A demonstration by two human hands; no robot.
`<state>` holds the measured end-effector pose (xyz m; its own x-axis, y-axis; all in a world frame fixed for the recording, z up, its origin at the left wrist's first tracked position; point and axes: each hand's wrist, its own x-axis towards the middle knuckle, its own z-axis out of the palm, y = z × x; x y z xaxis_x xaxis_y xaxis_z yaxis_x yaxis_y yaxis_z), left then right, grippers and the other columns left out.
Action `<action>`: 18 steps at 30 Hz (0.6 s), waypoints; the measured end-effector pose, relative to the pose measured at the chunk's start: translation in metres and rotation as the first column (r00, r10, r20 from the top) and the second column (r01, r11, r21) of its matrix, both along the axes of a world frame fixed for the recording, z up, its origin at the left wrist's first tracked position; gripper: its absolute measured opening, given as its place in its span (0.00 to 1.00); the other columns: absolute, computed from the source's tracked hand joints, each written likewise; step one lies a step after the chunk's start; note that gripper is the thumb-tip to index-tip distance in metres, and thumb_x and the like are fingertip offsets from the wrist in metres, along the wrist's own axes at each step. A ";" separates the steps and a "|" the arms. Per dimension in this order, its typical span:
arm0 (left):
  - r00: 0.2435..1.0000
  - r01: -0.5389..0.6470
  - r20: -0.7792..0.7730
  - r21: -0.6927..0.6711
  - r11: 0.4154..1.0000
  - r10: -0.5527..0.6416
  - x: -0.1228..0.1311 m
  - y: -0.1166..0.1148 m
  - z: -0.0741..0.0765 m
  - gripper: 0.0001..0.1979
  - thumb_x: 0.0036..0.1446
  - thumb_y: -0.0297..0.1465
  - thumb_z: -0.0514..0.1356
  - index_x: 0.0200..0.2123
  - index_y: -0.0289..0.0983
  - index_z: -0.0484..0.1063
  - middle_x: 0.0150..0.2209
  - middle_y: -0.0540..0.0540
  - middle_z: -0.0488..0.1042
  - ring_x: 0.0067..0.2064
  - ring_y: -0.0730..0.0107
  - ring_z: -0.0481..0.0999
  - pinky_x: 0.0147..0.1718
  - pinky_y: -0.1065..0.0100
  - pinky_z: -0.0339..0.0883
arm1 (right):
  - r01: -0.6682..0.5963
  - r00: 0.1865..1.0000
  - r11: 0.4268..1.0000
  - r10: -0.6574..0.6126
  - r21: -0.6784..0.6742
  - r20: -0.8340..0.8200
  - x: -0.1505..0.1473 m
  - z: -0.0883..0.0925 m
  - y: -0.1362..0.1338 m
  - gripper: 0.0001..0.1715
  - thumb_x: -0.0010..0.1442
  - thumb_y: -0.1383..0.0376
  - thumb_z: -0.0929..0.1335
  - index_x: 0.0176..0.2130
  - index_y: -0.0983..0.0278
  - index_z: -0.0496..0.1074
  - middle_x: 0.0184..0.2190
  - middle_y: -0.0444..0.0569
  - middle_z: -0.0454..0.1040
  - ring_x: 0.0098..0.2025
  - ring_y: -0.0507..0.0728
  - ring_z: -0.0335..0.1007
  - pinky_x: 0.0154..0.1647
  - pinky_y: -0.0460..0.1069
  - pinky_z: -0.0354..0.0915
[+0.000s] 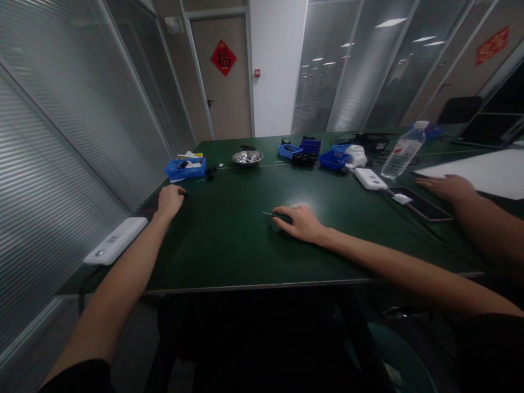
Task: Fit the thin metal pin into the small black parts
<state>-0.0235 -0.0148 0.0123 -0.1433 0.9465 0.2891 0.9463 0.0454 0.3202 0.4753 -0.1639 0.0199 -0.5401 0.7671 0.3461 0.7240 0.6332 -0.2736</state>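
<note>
My left hand (170,199) rests on the green table (229,245) near its left edge. Its fingers are curled shut around something small and dark that I cannot make out. My right hand (301,221) lies near the table's middle with its fingers bent over the dark handle of a thin tool (273,215). The tool's metal tip pokes out to the left, flat on the table. The two hands are well apart.
A white box (117,240) lies at the left edge. At the back are blue bins (185,168), a metal bowl (247,158) and a water bottle (403,153). On the right, another person's hand (448,187) rests beside a phone (421,203) and a white device (369,178).
</note>
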 end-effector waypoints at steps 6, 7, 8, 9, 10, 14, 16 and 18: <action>0.998 -0.036 -0.051 0.010 0.999 0.037 0.002 0.001 0.000 0.16 0.58 0.27 0.65 0.48 0.37 0.86 0.50 0.39 0.85 0.53 0.50 0.82 0.60 0.57 0.72 | 0.007 1.000 1.000 -0.007 0.011 0.006 -0.001 -0.002 0.001 0.26 0.75 0.52 0.64 0.60 0.63 0.77 0.37 0.51 0.84 0.32 0.57 0.78 0.37 0.51 0.67; 0.998 -0.027 -0.058 0.013 1.000 0.028 0.002 0.002 0.000 0.16 0.58 0.26 0.64 0.48 0.37 0.86 0.50 0.39 0.85 0.54 0.50 0.82 0.60 0.57 0.72 | 0.010 1.000 1.000 -0.011 0.017 0.009 -0.001 -0.003 0.001 0.26 0.75 0.52 0.64 0.60 0.63 0.77 0.38 0.51 0.84 0.32 0.57 0.78 0.37 0.51 0.67; 0.998 -0.017 -0.060 0.018 1.000 0.018 0.002 0.002 0.000 0.16 0.58 0.26 0.63 0.48 0.37 0.86 0.51 0.39 0.85 0.54 0.50 0.82 0.61 0.57 0.71 | 0.014 1.000 1.000 -0.015 0.024 0.010 -0.001 -0.004 0.002 0.26 0.75 0.52 0.64 0.60 0.63 0.77 0.38 0.52 0.84 0.33 0.57 0.78 0.38 0.51 0.67; 0.998 -0.011 -0.057 0.022 1.000 0.013 0.002 0.002 -0.001 0.16 0.58 0.26 0.62 0.48 0.37 0.86 0.50 0.39 0.85 0.54 0.50 0.82 0.61 0.57 0.71 | 0.018 1.000 0.999 -0.018 0.030 0.012 -0.001 -0.004 0.002 0.26 0.75 0.52 0.64 0.60 0.63 0.77 0.38 0.52 0.84 0.33 0.58 0.78 0.38 0.51 0.67; 0.999 -0.012 -0.047 0.027 1.000 0.013 0.001 0.003 -0.001 0.16 0.59 0.25 0.62 0.47 0.37 0.86 0.50 0.39 0.85 0.54 0.50 0.82 0.60 0.57 0.71 | 0.020 1.000 0.999 -0.021 0.033 0.013 -0.001 -0.005 0.002 0.26 0.75 0.52 0.64 0.60 0.63 0.77 0.39 0.52 0.84 0.34 0.58 0.78 0.38 0.51 0.67; 0.996 -0.063 0.069 0.042 0.997 0.060 -0.003 0.003 0.000 0.14 0.58 0.28 0.64 0.47 0.38 0.86 0.46 0.41 0.86 0.50 0.52 0.83 0.56 0.59 0.73 | 0.012 1.000 1.000 -0.012 0.020 0.012 -0.001 -0.005 0.001 0.26 0.75 0.52 0.64 0.60 0.63 0.77 0.38 0.52 0.84 0.33 0.57 0.78 0.38 0.51 0.67; 0.988 -0.075 0.138 0.041 0.996 0.069 -0.006 0.003 0.000 0.14 0.58 0.28 0.66 0.46 0.37 0.86 0.44 0.41 0.86 0.48 0.55 0.84 0.54 0.61 0.74 | 0.012 1.000 1.000 -0.012 0.019 0.014 -0.001 -0.004 0.001 0.26 0.75 0.52 0.64 0.60 0.63 0.77 0.38 0.51 0.84 0.33 0.57 0.78 0.38 0.51 0.66; 0.980 -0.078 0.184 0.036 0.996 0.070 -0.009 0.004 0.000 0.13 0.56 0.29 0.67 0.45 0.37 0.86 0.43 0.41 0.86 0.46 0.56 0.84 0.53 0.62 0.75 | 0.013 1.000 1.000 -0.014 0.016 0.015 -0.001 -0.002 0.000 0.26 0.75 0.52 0.64 0.60 0.63 0.77 0.38 0.51 0.84 0.33 0.57 0.78 0.38 0.51 0.66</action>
<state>-0.0322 -0.0112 0.0123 -0.2664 0.9188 0.2914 0.8662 0.0957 0.4904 0.4741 -0.1636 0.0175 -0.5349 0.7687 0.3507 0.7364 0.6276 -0.2526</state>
